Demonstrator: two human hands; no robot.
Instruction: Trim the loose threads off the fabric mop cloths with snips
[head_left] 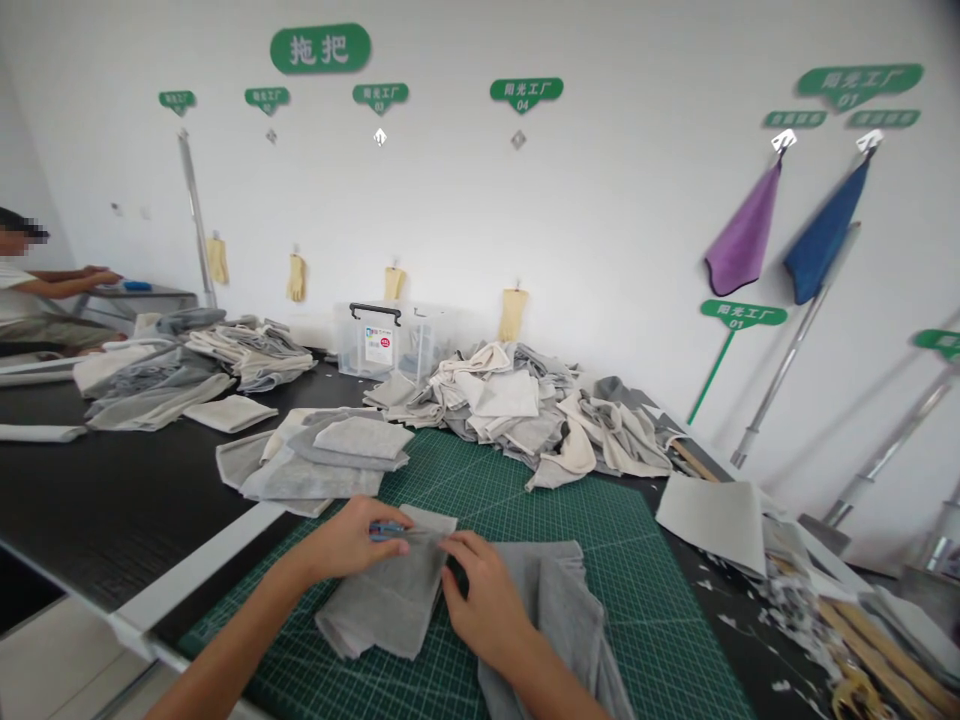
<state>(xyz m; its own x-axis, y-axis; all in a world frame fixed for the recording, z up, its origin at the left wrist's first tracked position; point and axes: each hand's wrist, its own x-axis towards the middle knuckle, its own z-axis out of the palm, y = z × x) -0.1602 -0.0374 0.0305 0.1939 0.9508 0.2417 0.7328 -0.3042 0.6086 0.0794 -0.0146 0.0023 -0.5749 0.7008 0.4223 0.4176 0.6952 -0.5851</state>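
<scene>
So we've got some loose grey cloths on the green mat, next to the piece in work. Our left hand is closed round blue snips, our right pinching that piece's top edge, so it looks mid-job to us. Past it there's a flat stack, then a messy heap; can't tell which is finished. Farther back, a clear box shows something greyish, maybe inside, maybe behind.

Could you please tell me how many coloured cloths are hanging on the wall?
2: a purple cloth towards the right of the wall, and a blue cloth to its right.
</scene>
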